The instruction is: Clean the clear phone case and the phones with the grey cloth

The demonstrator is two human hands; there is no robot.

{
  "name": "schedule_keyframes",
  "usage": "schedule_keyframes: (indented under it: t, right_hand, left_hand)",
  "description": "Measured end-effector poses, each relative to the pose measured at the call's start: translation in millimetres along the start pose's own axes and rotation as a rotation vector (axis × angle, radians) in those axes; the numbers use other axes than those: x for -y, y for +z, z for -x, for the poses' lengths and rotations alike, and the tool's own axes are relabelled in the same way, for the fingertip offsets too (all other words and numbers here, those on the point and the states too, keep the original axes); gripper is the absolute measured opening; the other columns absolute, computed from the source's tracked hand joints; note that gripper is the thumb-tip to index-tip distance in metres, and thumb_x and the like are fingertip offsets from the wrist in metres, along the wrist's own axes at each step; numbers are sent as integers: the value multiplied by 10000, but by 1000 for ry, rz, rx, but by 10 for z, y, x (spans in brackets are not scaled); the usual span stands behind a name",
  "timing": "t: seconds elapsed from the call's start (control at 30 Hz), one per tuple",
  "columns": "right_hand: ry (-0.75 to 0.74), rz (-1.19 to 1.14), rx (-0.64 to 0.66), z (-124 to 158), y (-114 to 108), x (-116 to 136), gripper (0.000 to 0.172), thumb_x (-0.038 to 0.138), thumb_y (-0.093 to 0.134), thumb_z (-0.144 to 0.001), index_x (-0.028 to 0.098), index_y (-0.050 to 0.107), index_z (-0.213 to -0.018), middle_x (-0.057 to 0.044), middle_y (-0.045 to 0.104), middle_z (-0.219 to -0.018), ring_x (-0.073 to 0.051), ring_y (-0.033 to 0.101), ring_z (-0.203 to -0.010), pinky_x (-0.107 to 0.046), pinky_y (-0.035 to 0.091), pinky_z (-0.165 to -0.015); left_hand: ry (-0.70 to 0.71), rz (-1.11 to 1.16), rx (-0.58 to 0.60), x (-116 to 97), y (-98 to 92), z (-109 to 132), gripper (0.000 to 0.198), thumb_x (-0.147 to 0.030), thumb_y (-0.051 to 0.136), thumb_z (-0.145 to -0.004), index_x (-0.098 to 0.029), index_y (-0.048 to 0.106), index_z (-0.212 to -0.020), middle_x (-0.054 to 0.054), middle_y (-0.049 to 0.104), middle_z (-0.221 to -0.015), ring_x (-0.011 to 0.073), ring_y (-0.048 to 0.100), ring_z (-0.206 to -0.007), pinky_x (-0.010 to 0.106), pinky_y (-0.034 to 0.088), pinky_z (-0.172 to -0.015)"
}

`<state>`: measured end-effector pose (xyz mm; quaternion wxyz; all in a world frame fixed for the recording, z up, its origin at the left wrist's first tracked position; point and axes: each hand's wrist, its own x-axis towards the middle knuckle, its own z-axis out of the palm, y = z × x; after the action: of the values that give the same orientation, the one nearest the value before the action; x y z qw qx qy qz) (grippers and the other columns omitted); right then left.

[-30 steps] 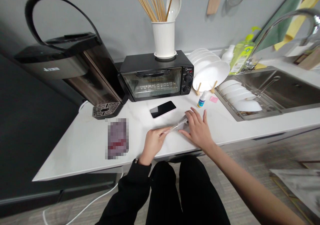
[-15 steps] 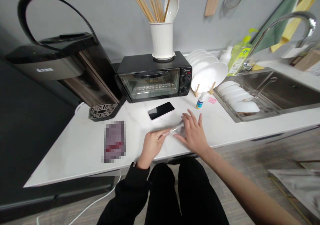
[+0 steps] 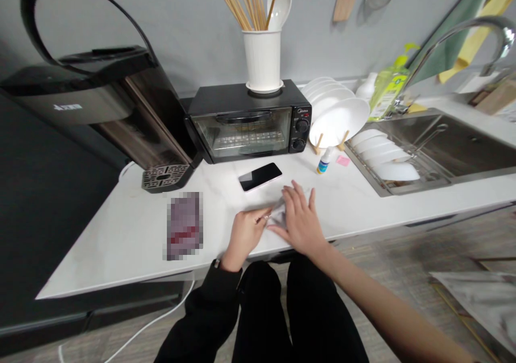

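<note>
The white counter [image 3: 217,196] is spreading before you, a black dispenser [image 3: 149,123] standing near its left end, a metal sink [image 3: 479,150] sitting in its right part and a toaster oven [image 3: 245,123] standing toward its back edge. By the middle of the front edge, your right hand [image 3: 300,220] is lying with fingers spread wide, and your left hand [image 3: 246,234] is pinching narrowly, holding the left end of a clear plastic piece [image 3: 277,213]; your right fingers are covering its other end. Farther from that edge, a phone [image 3: 260,177] is lying screen up, and a small bottle [image 3: 323,161] is standing beside a pink piece [image 3: 343,161].
</note>
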<state>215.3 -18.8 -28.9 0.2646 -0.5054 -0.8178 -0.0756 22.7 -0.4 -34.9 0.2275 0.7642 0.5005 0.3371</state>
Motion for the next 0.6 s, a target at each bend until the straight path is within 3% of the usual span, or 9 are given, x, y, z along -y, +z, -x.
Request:
schedule_keyframes:
  t: [0.07, 0.13, 0.27, 0.33, 0.43, 0.5, 0.6]
  right_hand:
    - [-147, -62, 46, -3, 39, 243, 840, 687, 379, -1010, 30, 401, -1533, -259, 473, -1572, -381, 251, -1572, -674, 115, -1262]
    - [-228, -92, 75, -19, 26, 249, 803, 660, 358, -1029, 56, 376, -1558, -230, 487, -1574, -342, 298, -1558, -644, 101, -1279]
    - [-18, -2, 10, -76, -78, -208, 754, 653, 375, -1031, 53, 460, -1479, -256, 547, -1500, -388, 361, -1515, -691, 79, -1255]
    - [77, 28, -22, -89, -81, -259, 773, 698, 386, -1007, 43, 530, -1391, -279, 555, -1468, -435, 323, -1521, -729, 85, -1231]
    - [-35, -42, 5, -73, 1, 38, 824, 751, 376, -979, 38, 553, -1354, -275, 542, -1479, -423, 315, -1519, -700, 82, -1251]
    - [-149, -94, 36, -62, 42, 203, 814, 739, 360, -991, 57, 525, -1404, -245, 563, -1470, -381, 416, -1454, -669, 63, -1272]
    - [-109, -50, 22, -75, 3, 39, 741, 691, 369, -1015, 79, 527, -1403, -224, 612, -1411, -361, 515, -1351, -648, 86, -1275]
  left_hand:
    - [-3, -27, -3, 28, -19, 4, 222, -48, 597, -785, -174, 761, -707, 33, 777, -697, 185, 681, -596, 251, 509, -614]
    - [-8, -27, 0, 29, -32, 6, 234, -31, 585, -758, -167, 701, -607, 23, 722, -593, 172, 638, -530, 241, 470, -557]
    - [-11, 35, -10, -27, -14, -10, 256, -150, 565, -920, -205, 794, -819, 35, 827, -889, 208, 747, -750, 258, 549, -695]
    - [-14, 70, -10, -40, -5, -21, 250, -197, 569, -954, -231, 815, -925, 36, 830, -1016, 220, 767, -847, 272, 568, -759]
    - [-17, 36, 7, -16, -27, -24, 218, -95, 610, -856, -189, 791, -775, 34, 810, -788, 205, 728, -684, 257, 540, -670]
    - [-17, 5, 18, 0, -51, -18, 205, -33, 634, -763, -166, 733, -642, 18, 743, -624, 186, 668, -571, 242, 493, -586]
    - [-17, 19, 11, -16, -52, -13, 208, -69, 624, -821, -170, 758, -698, 28, 788, -730, 194, 708, -649, 239, 512, -626]
